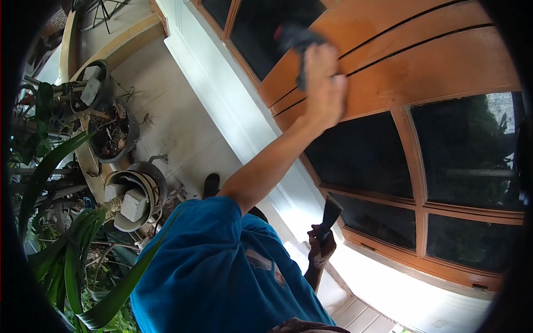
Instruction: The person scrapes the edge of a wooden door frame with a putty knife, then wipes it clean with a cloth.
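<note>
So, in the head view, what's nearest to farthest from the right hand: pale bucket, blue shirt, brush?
1. Brush: in the right hand.
2. Blue shirt: just left in the picture.
3. Pale bucket: farther left and up, by plants.

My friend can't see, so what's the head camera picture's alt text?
A left hand holds a blurred dark tool by orange-brown woodwork with dark windows; the right hand holds a flat brush-like tool. Pots and green leaves show at the picture's left.

Dark tool (301,41) | red end, blurred | before orange panel (388,83) || flared dark brush (331,213) | tilted
</note>
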A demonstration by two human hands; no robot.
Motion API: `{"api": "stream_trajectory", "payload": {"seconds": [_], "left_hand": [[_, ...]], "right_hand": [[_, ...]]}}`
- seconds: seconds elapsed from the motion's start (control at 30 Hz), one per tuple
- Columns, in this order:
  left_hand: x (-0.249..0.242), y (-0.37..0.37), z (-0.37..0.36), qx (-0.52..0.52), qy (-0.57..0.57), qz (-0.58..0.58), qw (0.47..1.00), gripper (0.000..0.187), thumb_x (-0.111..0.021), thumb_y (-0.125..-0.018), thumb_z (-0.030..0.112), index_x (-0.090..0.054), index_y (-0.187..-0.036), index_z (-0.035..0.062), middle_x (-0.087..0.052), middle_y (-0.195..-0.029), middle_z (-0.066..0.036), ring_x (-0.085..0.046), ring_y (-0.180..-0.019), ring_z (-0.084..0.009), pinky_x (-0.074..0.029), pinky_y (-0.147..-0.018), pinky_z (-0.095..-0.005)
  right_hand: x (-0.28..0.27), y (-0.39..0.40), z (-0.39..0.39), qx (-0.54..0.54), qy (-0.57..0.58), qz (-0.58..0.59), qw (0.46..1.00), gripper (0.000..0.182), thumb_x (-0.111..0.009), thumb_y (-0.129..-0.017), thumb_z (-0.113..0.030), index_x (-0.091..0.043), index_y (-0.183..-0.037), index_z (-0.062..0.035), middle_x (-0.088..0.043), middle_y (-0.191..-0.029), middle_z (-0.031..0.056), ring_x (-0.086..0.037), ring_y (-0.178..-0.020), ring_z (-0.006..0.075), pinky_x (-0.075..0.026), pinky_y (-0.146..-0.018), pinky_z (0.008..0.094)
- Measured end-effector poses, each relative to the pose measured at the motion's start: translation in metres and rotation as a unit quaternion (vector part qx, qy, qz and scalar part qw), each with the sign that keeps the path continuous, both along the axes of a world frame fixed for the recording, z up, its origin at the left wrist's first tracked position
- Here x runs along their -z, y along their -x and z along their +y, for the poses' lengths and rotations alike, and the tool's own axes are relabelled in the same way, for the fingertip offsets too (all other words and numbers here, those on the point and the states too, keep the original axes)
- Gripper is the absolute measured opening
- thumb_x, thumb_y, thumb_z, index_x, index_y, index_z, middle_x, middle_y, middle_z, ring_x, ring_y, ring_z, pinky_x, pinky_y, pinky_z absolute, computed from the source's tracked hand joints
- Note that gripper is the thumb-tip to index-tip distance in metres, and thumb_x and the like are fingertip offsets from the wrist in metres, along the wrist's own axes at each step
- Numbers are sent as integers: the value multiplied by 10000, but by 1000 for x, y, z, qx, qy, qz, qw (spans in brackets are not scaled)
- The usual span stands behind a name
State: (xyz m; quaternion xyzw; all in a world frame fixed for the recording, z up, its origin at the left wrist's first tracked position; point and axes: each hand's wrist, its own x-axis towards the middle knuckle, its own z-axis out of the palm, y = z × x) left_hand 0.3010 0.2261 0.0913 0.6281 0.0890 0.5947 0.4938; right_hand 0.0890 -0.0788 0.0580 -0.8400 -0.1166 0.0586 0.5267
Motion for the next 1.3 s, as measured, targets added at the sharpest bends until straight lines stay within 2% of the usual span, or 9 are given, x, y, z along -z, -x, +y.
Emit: {"api": "stream_trajectory", "payload": {"seconds": [0.17,0.3,0.47,0.53,0.67,0.9,1.0,1.1,1.3], "left_hand": [[-51,-6,22,-10,-86,-40,995,564,-372,-1019,263,-256,-1497,-13,-207,-1567,-229,-113,-1448,-466,-90,-1173,-507],[38,-14,34,-91,-15,31,995,530,-348,-1025,188,-235,-1501,-16,-170,-1577,-229,-144,-1459,-411,-121,-1180,-455],[177,-3,-26,-45,200,169,964,560,-331,-1053,266,-228,-1465,-97,-169,-1551,-289,-106,-1450,-449,-79,-1179,-475],[189,19,-62,1,224,181,958,569,-334,-1054,276,-223,-1465,-101,-159,-1554,-289,-78,-1456,-443,-65,-1179,-469],[192,14,-58,49,278,105,954,597,-349,-1052,296,-209,-1462,-116,-138,-1562,-284,-39,-1465,-426,-47,-1180,-458],[196,-6,46,-15,245,156,957,610,-333,-1054,324,-178,-1484,-81,-243,-1547,-248,-113,-1467,-389,-103,-1184,-404],[209,-3,-7,-27,285,81,955,602,-309,-1057,324,-188,-1476,-91,-244,-1545,-248,-142,-1464,-373,-100,-1188,-411],[212,24,-77,60,317,158,933,613,-298,-1057,304,-141,-1474,-116,-146,-1558,-286,-72,-1476,-365,-13,-1190,-424],[162,45,-88,109,166,160,967,578,-310,-1050,248,-164,-1473,-118,-111,-1557,-306,-44,-1448,-480,-59,-1172,-499]], "right_hand": [[-2,-11,-2,-2,5,-28,1000,293,-600,-747,-142,-626,-962,56,-679,-856,153,-671,-712,206,-539,-675,303],[5,-4,-2,10,5,-18,1000,305,-600,-746,-148,-629,-972,55,-684,-844,150,-675,-712,212,-543,-672,313],[18,3,1,6,18,18,1000,310,-610,-767,-163,-626,-979,63,-691,-824,151,-684,-721,213,-559,-686,327],[17,3,4,-12,35,25,999,310,-614,-771,-161,-622,-980,67,-692,-826,152,-685,-724,211,-560,-684,328],[14,-4,17,-33,35,23,999,309,-617,-776,-156,-615,-985,72,-694,-849,153,-683,-725,206,-555,-678,320],[8,2,16,-16,35,24,999,317,-629,-780,-165,-611,-992,72,-692,-860,154,-679,-717,207,-547,-675,315],[20,6,14,-4,31,46,998,320,-618,-776,-157,-611,-1004,67,-691,-868,154,-679,-723,209,-547,-684,319],[19,4,27,-15,22,62,998,313,-605,-775,-138,-610,-1011,68,-691,-864,151,-678,-732,205,-546,-693,318],[20,1,40,-38,23,79,996,294,-582,-756,-79,-619,-1005,72,-696,-867,142,-677,-756,191,-542,-711,309]]}}
